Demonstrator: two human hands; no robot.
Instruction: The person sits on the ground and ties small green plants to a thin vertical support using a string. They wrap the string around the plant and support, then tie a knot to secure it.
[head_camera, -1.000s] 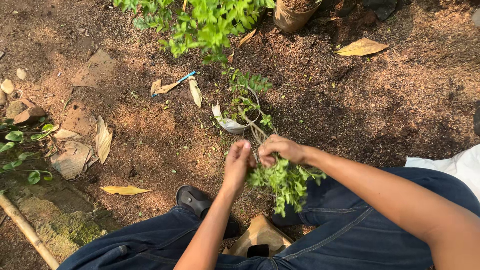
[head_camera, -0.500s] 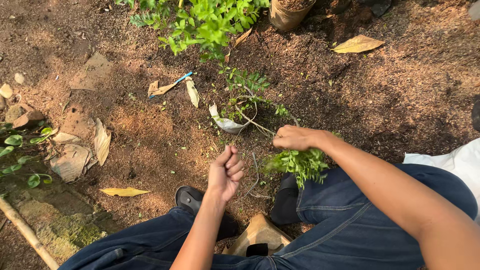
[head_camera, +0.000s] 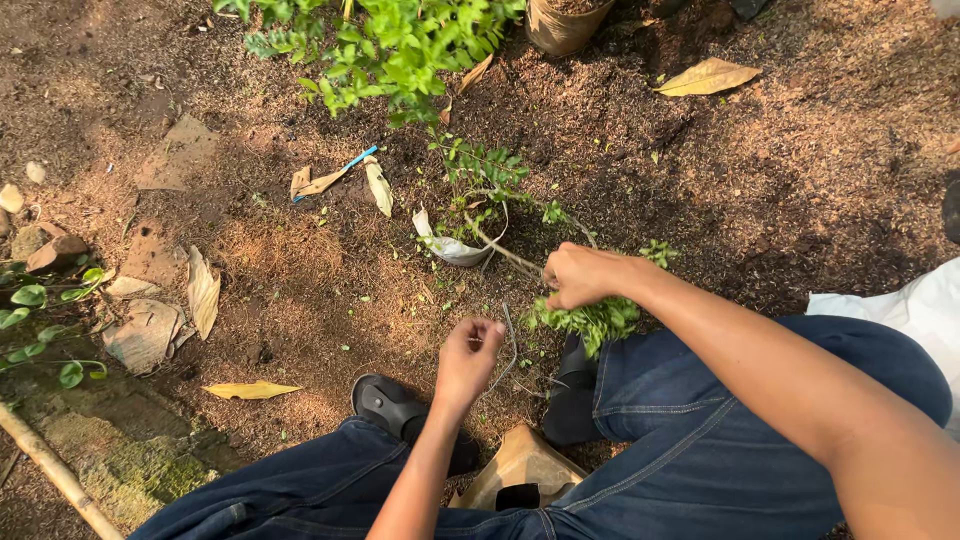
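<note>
Right hand (head_camera: 578, 275) is closed around a bunch of small green leafy sprigs (head_camera: 592, 320); the bunch hangs below the fist, just above the right knee of the blue jeans (head_camera: 700, 400). A thin bare stem (head_camera: 500, 250) runs from the fist toward a white plastic scrap (head_camera: 447, 247) on the soil. Left hand (head_camera: 467, 358) is loosely curled — a thin wire-like strand (head_camera: 510, 350) is pinched at the fingertips. Both hands are held apart over brown mulch (head_camera: 300, 290). Dark sandals (head_camera: 392, 405) are seen below; dry leaves lie around.

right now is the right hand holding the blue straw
No, the right hand grips a leafy sprig, while the blue straw lies apart on the soil.
</note>
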